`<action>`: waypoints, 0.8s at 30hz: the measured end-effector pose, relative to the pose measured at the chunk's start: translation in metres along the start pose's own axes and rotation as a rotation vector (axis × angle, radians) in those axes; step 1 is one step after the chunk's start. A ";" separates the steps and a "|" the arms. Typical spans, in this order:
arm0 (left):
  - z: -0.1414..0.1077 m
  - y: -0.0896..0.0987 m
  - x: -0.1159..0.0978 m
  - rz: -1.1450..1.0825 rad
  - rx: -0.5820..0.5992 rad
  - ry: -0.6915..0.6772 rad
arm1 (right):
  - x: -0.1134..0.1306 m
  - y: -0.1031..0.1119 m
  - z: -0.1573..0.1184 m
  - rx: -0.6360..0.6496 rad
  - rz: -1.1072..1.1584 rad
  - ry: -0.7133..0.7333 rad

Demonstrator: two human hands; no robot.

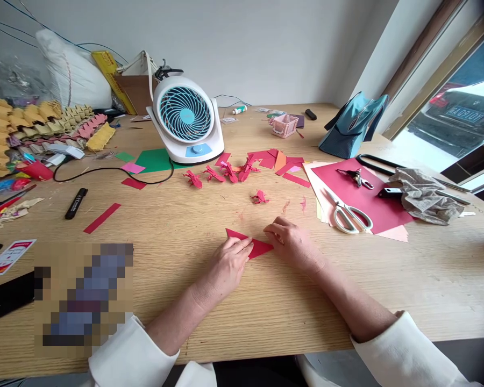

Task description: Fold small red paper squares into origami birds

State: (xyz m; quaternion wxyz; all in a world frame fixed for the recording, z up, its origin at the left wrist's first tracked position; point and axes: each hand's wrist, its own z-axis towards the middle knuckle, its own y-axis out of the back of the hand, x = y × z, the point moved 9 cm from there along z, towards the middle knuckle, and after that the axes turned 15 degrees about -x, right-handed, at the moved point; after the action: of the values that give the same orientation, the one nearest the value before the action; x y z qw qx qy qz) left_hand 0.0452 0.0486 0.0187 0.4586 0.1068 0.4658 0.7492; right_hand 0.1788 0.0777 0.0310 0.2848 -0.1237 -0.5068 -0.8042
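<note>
A folded piece of red paper [260, 248] with pointed corners lies on the wooden desk in front of me. My left hand [228, 263] rests on its left part, fingers stretched out and pressing it down. At the paper's right corner, my right hand [293, 246] has thumb and forefinger pinched together, with the tip of the paper at the fingers. Just beyond the hands sits a small folded red paper figure [260, 197]. Several similar figures [228, 172] stand in a row farther back. My left fingers cover part of the paper.
A white fan [187, 115] stands at the back. Scissors [350, 215] lie on red sheets [371, 188] to the right, near a crumpled grey cloth [427, 193] and a blue bag [353, 126]. Leftward are a black marker [76, 203], a red strip [102, 217] and a black cable [113, 171].
</note>
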 end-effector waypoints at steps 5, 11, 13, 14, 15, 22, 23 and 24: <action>0.001 -0.004 -0.001 0.087 0.041 -0.014 | 0.010 -0.010 -0.005 0.056 0.012 0.050; 0.009 0.001 0.009 -0.022 -0.051 0.095 | 0.008 -0.013 -0.005 0.069 -0.027 0.040; 0.014 0.001 0.015 -0.037 -0.046 0.159 | 0.008 -0.014 -0.006 0.061 -0.031 0.057; 0.016 0.000 0.017 -0.036 -0.029 0.184 | 0.008 -0.014 -0.006 0.056 -0.031 0.063; 0.019 -0.001 0.020 -0.029 -0.007 0.203 | 0.008 -0.015 -0.006 0.051 -0.031 0.067; 0.035 -0.012 0.044 0.087 0.098 0.318 | 0.006 -0.016 -0.005 0.046 -0.003 0.051; 0.036 -0.014 0.047 0.070 0.111 0.340 | 0.005 -0.015 -0.005 0.051 0.005 0.039; 0.036 -0.016 0.049 0.045 0.120 0.358 | 0.004 -0.015 -0.004 0.056 0.013 0.023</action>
State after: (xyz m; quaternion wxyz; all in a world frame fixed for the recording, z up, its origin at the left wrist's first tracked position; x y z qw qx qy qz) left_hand 0.0491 0.1110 0.0127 0.3444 0.0092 0.5815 0.7370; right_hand 0.1667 0.0774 0.0198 0.2995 -0.1096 -0.5249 -0.7891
